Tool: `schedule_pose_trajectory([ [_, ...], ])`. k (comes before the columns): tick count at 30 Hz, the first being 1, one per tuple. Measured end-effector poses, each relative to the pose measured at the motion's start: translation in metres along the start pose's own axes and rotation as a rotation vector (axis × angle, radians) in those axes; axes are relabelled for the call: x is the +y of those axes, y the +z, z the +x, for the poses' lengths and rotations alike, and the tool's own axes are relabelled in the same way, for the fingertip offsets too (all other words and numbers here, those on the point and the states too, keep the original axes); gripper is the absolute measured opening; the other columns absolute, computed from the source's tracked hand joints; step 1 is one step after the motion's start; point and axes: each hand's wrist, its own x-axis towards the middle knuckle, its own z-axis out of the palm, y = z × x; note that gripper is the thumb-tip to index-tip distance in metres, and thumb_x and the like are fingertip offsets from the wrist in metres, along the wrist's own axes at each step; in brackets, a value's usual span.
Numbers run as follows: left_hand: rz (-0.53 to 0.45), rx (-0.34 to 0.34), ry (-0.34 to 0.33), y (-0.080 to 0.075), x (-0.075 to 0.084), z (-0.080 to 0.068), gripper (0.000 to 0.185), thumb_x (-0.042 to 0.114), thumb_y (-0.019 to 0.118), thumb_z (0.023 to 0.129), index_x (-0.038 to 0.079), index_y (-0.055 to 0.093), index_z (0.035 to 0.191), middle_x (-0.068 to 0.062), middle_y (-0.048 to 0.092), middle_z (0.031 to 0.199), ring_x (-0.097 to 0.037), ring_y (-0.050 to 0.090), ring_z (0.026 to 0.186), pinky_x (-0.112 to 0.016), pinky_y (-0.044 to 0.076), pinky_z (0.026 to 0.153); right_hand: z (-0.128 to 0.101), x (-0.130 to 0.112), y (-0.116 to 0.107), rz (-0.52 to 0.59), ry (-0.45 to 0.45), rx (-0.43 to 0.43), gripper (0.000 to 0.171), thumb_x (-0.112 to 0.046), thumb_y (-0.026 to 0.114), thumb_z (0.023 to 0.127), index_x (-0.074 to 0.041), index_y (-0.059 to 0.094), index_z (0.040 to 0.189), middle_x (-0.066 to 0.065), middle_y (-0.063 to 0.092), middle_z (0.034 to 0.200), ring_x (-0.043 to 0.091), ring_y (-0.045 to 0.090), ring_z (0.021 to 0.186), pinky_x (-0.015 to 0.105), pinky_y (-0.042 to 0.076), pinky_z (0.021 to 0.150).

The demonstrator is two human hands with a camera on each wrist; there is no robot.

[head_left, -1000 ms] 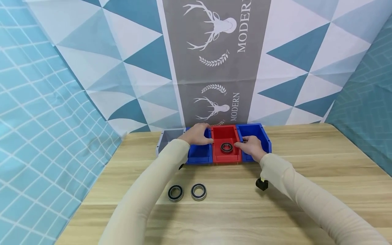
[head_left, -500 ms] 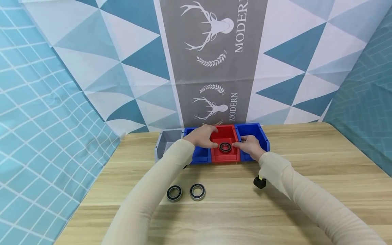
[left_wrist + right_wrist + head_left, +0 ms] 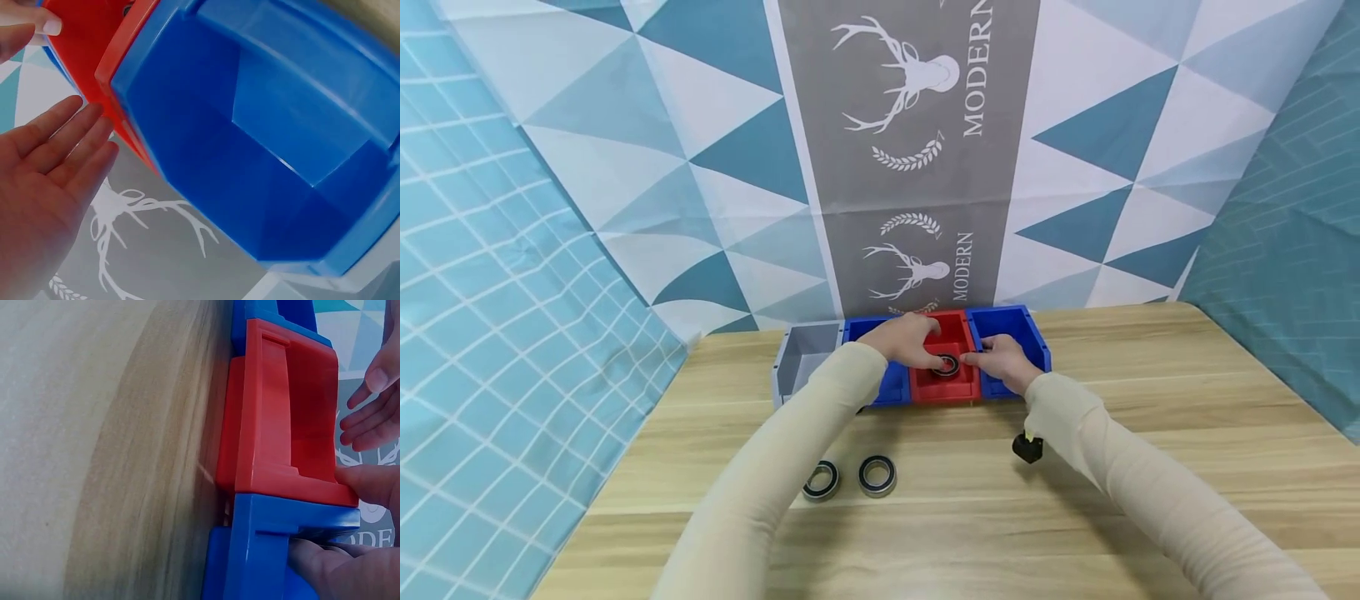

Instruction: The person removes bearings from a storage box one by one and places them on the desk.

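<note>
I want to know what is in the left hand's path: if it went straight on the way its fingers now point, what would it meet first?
Probably the bearing in the red bin: the left hand reaches over that bin with its fingers right at the ring. Depth is unclear; they may already touch.

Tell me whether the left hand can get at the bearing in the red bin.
Probably yes: the left hand is already over the open red bin, fingers at the bearing, nothing between.
</note>
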Motion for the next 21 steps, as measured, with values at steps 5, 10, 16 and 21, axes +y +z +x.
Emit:
schedule_pose_trajectory([
  [5, 0.014, -0.016, -0.017, -0.001, 0.000, 0.001, 0.061, 0.038, 0.066, 0.087, 0.007, 0.049, 0.137, -0.008, 0.059, 0.133, -0.021, 0.056, 0.118, -0.038, 0.047, 0.104, 0.000, -0.001, 0.003, -0.020, -0.002, -0.023, 0.063, -0.024, 0.058, 0.096, 0.009, 0.034, 0.143, 0.026, 0.045, 0.142, 0.031, 0.049, 0.118, 0.046, 0.044, 0.105],
  [10, 0.006, -0.038, -0.011, -0.001, 0.005, 0.011, 0.061, 0.038, 0.067, 0.086, 0.008, 0.050, 0.137, -0.007, 0.058, 0.134, -0.021, 0.055, 0.119, -0.038, 0.046, 0.105, 0.001, 0.000, -0.001, -0.021, 0.005, -0.017, 0.063, -0.025, 0.057, 0.096, 0.009, 0.033, 0.144, 0.027, 0.042, 0.143, 0.033, 0.047, 0.121, 0.048, 0.041, 0.108],
  [16, 0.039, -0.063, 0.012, 0.001, 0.009, 0.023, 0.060, 0.036, 0.069, 0.083, 0.009, 0.052, 0.134, -0.005, 0.059, 0.132, -0.018, 0.057, 0.116, -0.035, 0.047, 0.103, 0.001, 0.001, -0.003, -0.029, -0.009, -0.010, 0.055, -0.025, 0.058, 0.096, 0.008, 0.044, 0.137, 0.019, 0.056, 0.117, 0.022, 0.052, 0.095, 0.031, 0.049, 0.083],
  [21, 0.050, -0.075, 0.019, 0.005, 0.008, 0.027, 0.060, 0.035, 0.070, 0.083, 0.008, 0.052, 0.134, -0.006, 0.059, 0.133, -0.019, 0.058, 0.118, -0.035, 0.047, 0.103, 0.002, 0.000, -0.004, -0.032, -0.011, -0.011, 0.046, -0.025, 0.059, 0.095, 0.006, 0.052, 0.128, 0.005, 0.049, 0.085, 0.015, 0.045, 0.074, 0.025, 0.040, 0.068],
])
